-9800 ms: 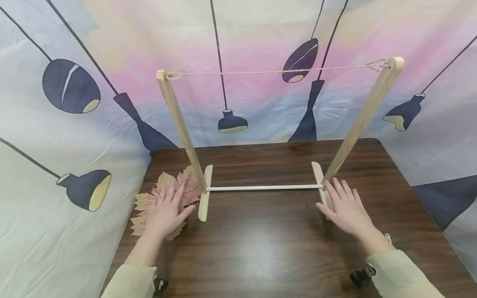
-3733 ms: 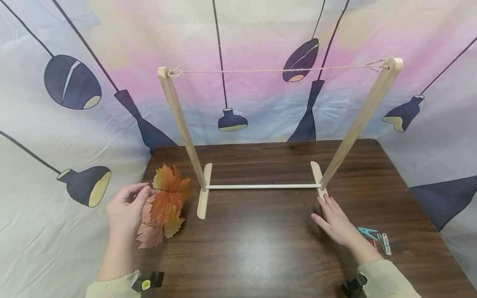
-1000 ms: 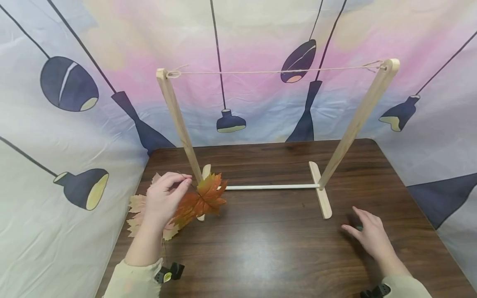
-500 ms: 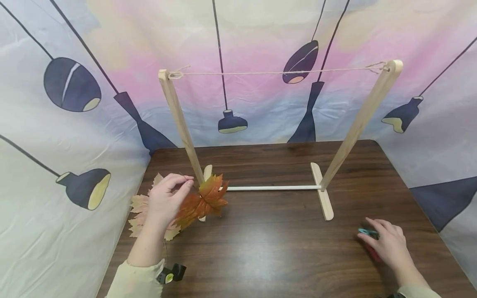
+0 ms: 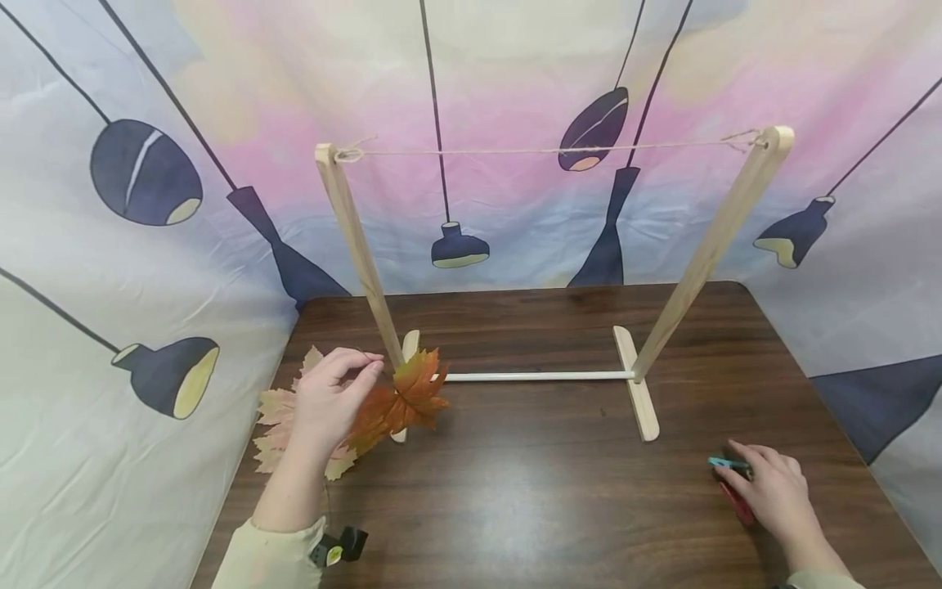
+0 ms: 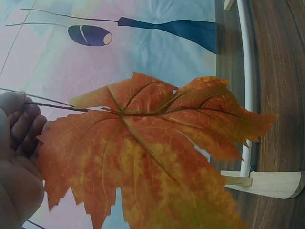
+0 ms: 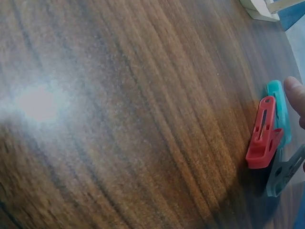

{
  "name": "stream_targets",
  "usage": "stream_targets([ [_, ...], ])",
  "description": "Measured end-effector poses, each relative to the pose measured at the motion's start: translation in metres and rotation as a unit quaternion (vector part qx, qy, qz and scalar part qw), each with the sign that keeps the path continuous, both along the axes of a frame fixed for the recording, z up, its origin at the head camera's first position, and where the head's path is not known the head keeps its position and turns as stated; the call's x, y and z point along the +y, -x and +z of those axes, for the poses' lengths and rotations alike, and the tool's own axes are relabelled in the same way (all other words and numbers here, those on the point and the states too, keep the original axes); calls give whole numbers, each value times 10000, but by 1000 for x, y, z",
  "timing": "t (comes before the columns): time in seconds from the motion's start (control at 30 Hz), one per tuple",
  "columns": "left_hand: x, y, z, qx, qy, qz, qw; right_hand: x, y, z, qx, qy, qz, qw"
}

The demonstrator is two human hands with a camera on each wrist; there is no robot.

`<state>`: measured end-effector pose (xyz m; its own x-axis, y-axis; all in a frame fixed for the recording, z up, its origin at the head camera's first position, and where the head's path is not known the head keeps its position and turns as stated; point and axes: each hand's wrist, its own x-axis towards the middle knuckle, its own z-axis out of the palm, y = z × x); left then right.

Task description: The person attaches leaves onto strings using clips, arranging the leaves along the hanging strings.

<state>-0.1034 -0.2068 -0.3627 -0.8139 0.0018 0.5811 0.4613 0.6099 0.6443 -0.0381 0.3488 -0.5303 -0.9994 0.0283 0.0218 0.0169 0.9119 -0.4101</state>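
Observation:
My left hand [image 5: 327, 409] pinches the thin stem of an orange maple leaf [image 5: 415, 388] between thumb and fingers. In the left wrist view the orange maple leaf [image 6: 147, 133] spreads out beside the left hand [image 6: 21, 157]. Pale pink-yellow leaves [image 5: 275, 409] lie beneath that hand. At the right of the table, my right hand [image 5: 776, 495] is bent over a few clothespins. The right wrist view shows a teal clothespin [image 7: 281, 114] close to the thumb [image 7: 293, 90], with a red clothespin [image 7: 262, 133] and a grey clothespin [image 7: 286, 171] beside it. Whether the fingers grip one is unclear.
A wooden stand with two uprights [image 5: 714, 254], a white crossbar [image 5: 530, 377] and a string [image 5: 515, 151] tied across the top stands on the dark wooden table [image 5: 515, 491]. A cloth backdrop [image 5: 515, 65] printed with lamps hangs behind and beside the table.
Earlier, the left hand took up the orange leaf and brought it to the stand's left foot. The right hand left the stand's right foot and moved down-right to the clothespins.

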Motion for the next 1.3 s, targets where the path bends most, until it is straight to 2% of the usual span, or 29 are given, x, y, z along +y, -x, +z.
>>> stream_targets([
  [0.27, 0, -4, 1, 16, -215, -160, 9996, 4, -3, -5, -411, -241, -80, 9988],
  [0.4, 1, -4, 2, -41, -224, -113, 9997, 6, -4, -6, -461, -313, -78, 9984],
  [0.57, 4, -2, 3, -229, -222, -113, 9994, 4, -5, -5, -423, -163, -101, 9989],
  [0.83, 6, 1, 6, -49, -11, -185, 9998, -7, 1, 0, 40, 93, -119, 9999],
  [1.07, 10, 4, 8, -405, -34, -120, 9991, -16, 8, 11, 352, 216, -216, 9989],
  [1.3, 13, 9, 10, -309, -56, -124, 9994, -26, 18, 16, 806, 326, -110, 9962],
])
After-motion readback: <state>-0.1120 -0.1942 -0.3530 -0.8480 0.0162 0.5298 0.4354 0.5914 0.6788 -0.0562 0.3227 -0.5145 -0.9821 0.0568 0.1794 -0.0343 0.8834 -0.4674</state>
